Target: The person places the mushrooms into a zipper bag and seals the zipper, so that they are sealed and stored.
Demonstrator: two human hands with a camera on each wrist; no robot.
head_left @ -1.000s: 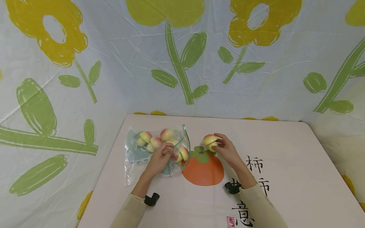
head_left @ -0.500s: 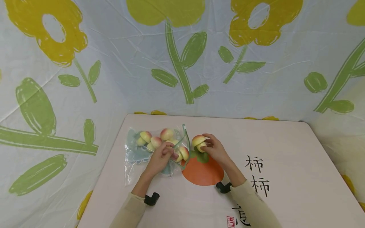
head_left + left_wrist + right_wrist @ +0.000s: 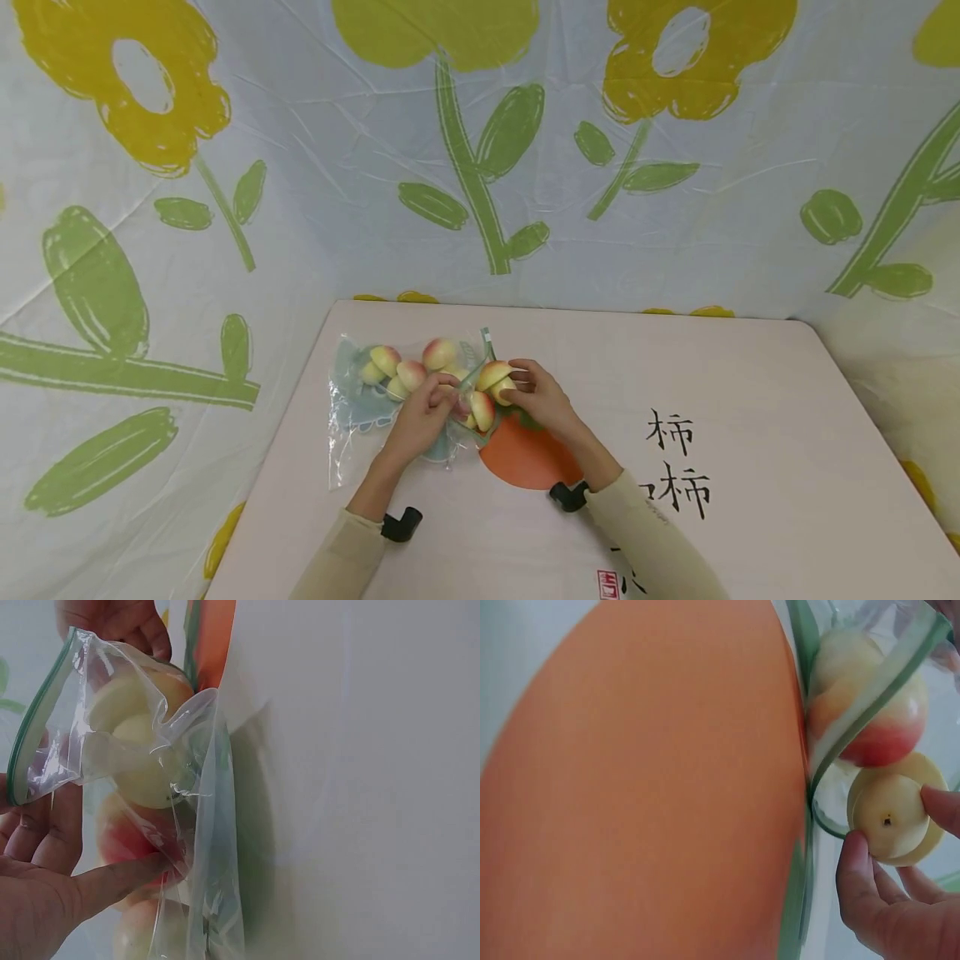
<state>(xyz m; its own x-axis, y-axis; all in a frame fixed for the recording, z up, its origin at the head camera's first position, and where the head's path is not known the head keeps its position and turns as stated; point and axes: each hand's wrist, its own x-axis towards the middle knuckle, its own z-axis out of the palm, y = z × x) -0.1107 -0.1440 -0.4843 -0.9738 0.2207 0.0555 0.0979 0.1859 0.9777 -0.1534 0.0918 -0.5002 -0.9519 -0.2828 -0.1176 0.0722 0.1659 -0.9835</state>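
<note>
A clear zip bag (image 3: 341,454) with a green zip edge (image 3: 31,724) lies flat with its mouth toward the right. Several toy mushrooms (image 3: 412,375) with yellow-and-red caps are inside. My left hand (image 3: 420,421) holds the bag by its mouth, the thumb (image 3: 124,883) lying along the clear film. With thumb and fingers, my right hand (image 3: 546,402) pinches another mushroom (image 3: 889,817) by its side, right at the opening. Its pale stem end faces the right wrist camera. One bagged mushroom (image 3: 482,411) sits just beside it, close to the zip edge.
The pale table mat (image 3: 765,433) bears a printed orange persimmon (image 3: 528,458) under my right forearm and black written characters (image 3: 678,492) farther right. A flower-printed cloth (image 3: 360,208) hangs behind the table and at its left.
My right hand has moved left with the mushroom, from over the persimmon's leaves to the bag's mouth. The left hand and the bag have stayed nearly still.
</note>
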